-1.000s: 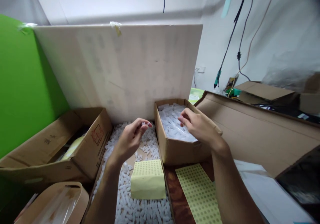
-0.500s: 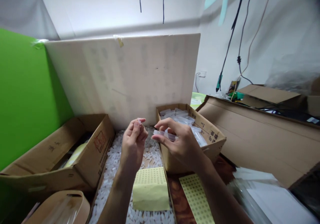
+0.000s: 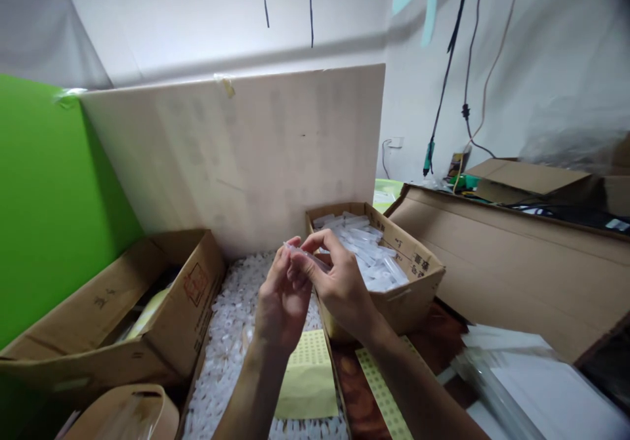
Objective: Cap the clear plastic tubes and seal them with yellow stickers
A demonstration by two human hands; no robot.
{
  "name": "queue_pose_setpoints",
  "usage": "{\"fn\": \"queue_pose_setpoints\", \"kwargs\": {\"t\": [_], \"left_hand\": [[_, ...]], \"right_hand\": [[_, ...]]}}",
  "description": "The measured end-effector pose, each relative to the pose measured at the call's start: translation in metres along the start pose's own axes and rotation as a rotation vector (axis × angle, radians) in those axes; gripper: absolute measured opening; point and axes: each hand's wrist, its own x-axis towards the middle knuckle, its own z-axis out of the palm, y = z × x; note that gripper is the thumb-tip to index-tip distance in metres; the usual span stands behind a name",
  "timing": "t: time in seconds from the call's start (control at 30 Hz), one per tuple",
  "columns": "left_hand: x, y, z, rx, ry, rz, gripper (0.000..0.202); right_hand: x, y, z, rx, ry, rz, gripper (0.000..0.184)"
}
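Observation:
My left hand and my right hand meet in front of me, fingertips pinched together. Between them is a small clear plastic tube, gripped by my right fingers, with my left fingertips pressed to its near end. What the left fingers hold themselves is too small to make out. Just behind my right hand stands a small open cardboard box filled with more clear tubes. Under my hands lies a tray of small white plastic pieces.
Yellow dotted sheets lie on the white pieces and on the wood surface. An open carton stands at left, a large cardboard flap at right, an upright board behind, and a green wall at left.
My right hand left the tube box with a clear tube and moved left to my left hand. Both hands now touch at the tube. The view shifted slightly.

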Motion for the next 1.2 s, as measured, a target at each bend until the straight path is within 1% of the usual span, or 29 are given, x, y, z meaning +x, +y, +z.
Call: {"fn": "queue_pose_setpoints", "kwargs": {"t": [0.1, 0.2, 0.27, 0.33, 0.4, 0.5, 0.57, 0.67, 0.73, 0.77, 0.83, 0.9, 1.0, 1.07, 1.13, 1.2], "left_hand": [[0.002, 0.001, -0.003, 0.077, -0.095, 0.045, 0.026], [0.004, 0.003, -0.006, 0.199, -0.17, 0.102, 0.026], [0.006, 0.005, -0.009, 0.308, -0.211, 0.155, 0.025], [0.008, 0.01, -0.014, 0.478, -0.25, 0.228, 0.026], [0.009, 0.019, -0.018, 0.707, -0.282, 0.319, 0.028], [0.007, 0.037, -0.023, 1.04, -0.314, 0.429, 0.031], [0.007, 0.05, -0.025, 1.19, -0.343, 0.458, 0.035], [0.009, 0.063, -0.028, 1.325, -0.37, 0.454, 0.039], [0.013, 0.067, -0.033, 1.448, -0.36, 0.392, 0.041], [0.017, 0.068, -0.036, 1.549, -0.359, 0.327, 0.041], [0.024, 0.069, -0.046, 1.772, -0.369, 0.15, 0.039], [0.031, 0.067, -0.06, 1.941, -0.386, -0.032, 0.031], [0.04, 0.061, -0.084, 2.088, -0.388, -0.279, 0.022], [0.044, 0.056, -0.098, 2.191, -0.36, -0.437, 0.019], [0.047, 0.051, -0.107, 2.275, -0.309, -0.538, 0.021], [0.049, 0.046, -0.112, 2.334, -0.254, -0.582, 0.025]], "right_hand": [[0.0, -0.004, 0.001, 0.114, -0.018, 0.03, 0.025], [0.001, -0.007, 0.002, 0.194, -0.016, 0.082, 0.029], [0.002, -0.006, 0.001, 0.252, -0.024, 0.135, 0.031], [0.003, -0.004, 0.0, 0.288, -0.023, 0.178, 0.032], [0.003, -0.003, -0.001, 0.294, -0.011, 0.213, 0.031], [0.003, -0.001, -0.002, 0.28, -0.02, 0.235, 0.028], [0.004, 0.0, -0.002, 0.253, -0.03, 0.221, 0.026], [0.005, 0.003, -0.002, 0.178, -0.016, 0.201, 0.022], [0.005, 0.004, -0.003, 0.129, -0.004, 0.191, 0.02], [0.005, 0.005, -0.004, 0.112, 0.0, 0.185, 0.019], [0.006, 0.005, -0.005, 0.094, 0.007, 0.181, 0.02], [0.007, 0.003, -0.006, 0.076, 0.019, 0.17, 0.019], [0.008, -0.001, -0.007, 0.03, 0.036, 0.137, 0.017], [0.009, -0.003, -0.008, 0.012, 0.037, 0.123, 0.017], [0.009, -0.004, -0.009, 0.005, 0.036, 0.125, 0.017], [0.009, -0.004, -0.01, 0.001, 0.039, 0.127, 0.017]]}}
